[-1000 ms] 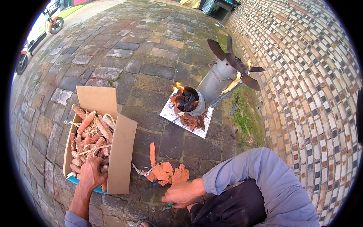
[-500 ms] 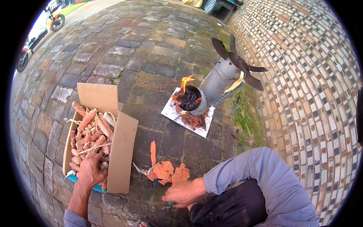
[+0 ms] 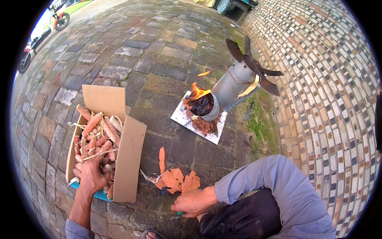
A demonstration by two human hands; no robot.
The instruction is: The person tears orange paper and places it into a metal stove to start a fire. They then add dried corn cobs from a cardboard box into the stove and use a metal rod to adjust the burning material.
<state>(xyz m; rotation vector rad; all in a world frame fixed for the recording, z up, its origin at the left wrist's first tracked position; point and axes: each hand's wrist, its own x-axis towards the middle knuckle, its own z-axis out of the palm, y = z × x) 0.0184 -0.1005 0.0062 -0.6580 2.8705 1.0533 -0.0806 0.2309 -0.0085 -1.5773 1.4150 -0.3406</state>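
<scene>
A cardboard box (image 3: 132, 159) full of dried, stripped corn cobs (image 3: 92, 123) stands at the left. My left hand (image 3: 92, 174) is down among the cobs at its near end, fingers curled; whether they grip a cob is hidden. My right hand (image 3: 194, 202) rests by my bent knee, closed on a small green object (image 3: 179, 213) that barely shows beneath it. Crumpled orange paper scraps (image 3: 175, 180) lie on the paving just beyond that hand. Farther off, flames (image 3: 197, 92) rise from the round mouth of a grey metal stove (image 3: 232, 81) holding dark, charred fuel.
Under the stove mouth lies a white square board (image 3: 185, 122) strewn with reddish-brown debris. Dark curved blades (image 3: 264, 73) fan out from the stove's far end. A patterned brick wall (image 3: 318, 99) runs along the right. Two-wheelers (image 3: 43, 32) stand at the far left on the paving.
My left hand has shifted slightly up among the cobs, and its fingers show more curled. The flames have grown, with one wisp loose above. My right hand stays put.
</scene>
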